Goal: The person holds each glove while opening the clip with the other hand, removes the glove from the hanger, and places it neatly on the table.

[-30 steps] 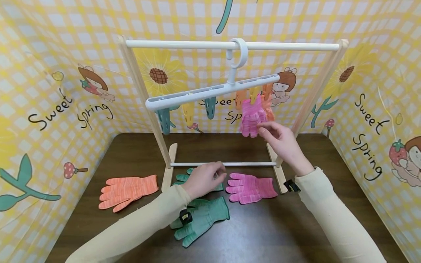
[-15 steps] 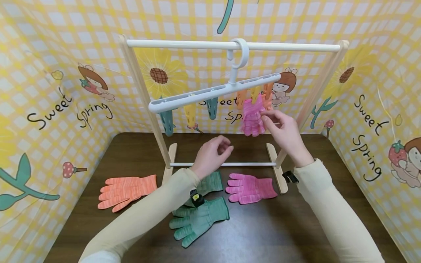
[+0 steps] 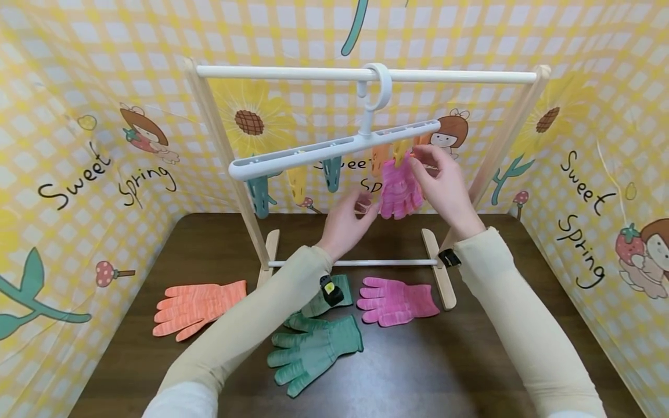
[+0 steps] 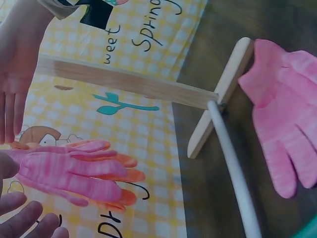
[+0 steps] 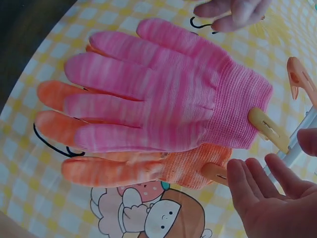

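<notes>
A pink glove (image 3: 401, 188) hangs from a yellow clip (image 5: 268, 128) on the grey hanger (image 3: 324, 152). Behind it, an orange glove (image 5: 119, 171) hangs from an orange clip (image 5: 214, 172). My right hand (image 3: 439, 177) is beside the pink glove's cuff, fingers extended by the orange clip and thumb apart in the right wrist view. My left hand (image 3: 349, 223) is held up left of the pink glove's fingers; in the left wrist view its fingers are spread and nothing is between them. Whether either hand touches a glove is unclear.
On the dark table (image 3: 418, 371) lie an orange glove (image 3: 201, 307), a pink glove (image 3: 398, 302) and two overlapping green gloves (image 3: 319, 351). The wood-and-white rack (image 3: 292, 72) carries the hanger, whose left half holds green clips (image 3: 332, 174) and a yellow clip (image 3: 296, 184).
My left hand has risen from over the green gloves to the hanging pink glove's left side. My right hand has moved up from the glove's fingers to its cuff.
</notes>
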A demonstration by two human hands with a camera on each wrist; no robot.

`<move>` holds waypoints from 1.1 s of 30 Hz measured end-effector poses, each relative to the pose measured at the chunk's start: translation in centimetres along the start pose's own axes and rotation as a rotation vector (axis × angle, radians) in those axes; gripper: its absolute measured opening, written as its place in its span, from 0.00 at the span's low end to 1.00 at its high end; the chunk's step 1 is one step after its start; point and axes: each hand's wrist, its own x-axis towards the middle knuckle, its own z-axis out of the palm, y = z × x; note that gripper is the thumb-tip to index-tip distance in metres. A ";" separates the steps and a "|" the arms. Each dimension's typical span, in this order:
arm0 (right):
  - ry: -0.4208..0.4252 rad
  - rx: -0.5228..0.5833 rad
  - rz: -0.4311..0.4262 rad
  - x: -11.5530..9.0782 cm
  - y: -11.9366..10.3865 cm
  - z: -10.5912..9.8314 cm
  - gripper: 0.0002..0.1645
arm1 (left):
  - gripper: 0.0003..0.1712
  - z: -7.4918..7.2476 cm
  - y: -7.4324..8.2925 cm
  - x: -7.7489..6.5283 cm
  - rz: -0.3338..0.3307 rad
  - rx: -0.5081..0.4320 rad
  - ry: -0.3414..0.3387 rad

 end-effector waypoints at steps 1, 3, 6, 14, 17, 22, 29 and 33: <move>-0.004 0.005 -0.001 0.2 -0.1 0.1 0.27 | 0.20 0.1 0.2 0.3 0.002 -0.013 -0.004; -0.011 0.006 -0.002 0.5 -0.3 0.2 0.28 | 0.22 0.3 0.5 0.9 0.008 -0.030 -0.010; -0.022 0.010 -0.007 0.7 -0.6 0.4 0.27 | 0.22 0.7 0.9 1.6 0.023 -0.033 -0.009; -0.028 0.032 -0.018 0.7 -0.6 0.7 0.24 | 0.19 0.9 2.3 2.4 0.034 -0.083 -0.007; -0.033 0.060 0.000 0.6 -0.6 0.8 0.24 | 0.16 0.9 2.4 2.5 0.026 -0.095 0.002; -0.030 0.070 0.018 0.5 -0.7 0.9 0.23 | 0.12 1.0 2.5 2.6 0.029 -0.104 0.017; -0.054 0.146 0.090 0.6 -0.5 1.2 0.25 | 0.12 1.1 2.6 2.0 0.010 -0.147 -0.009; -0.105 0.317 0.176 0.7 0.0 1.2 0.22 | 0.12 1.1 2.7 1.8 0.000 -0.201 -0.048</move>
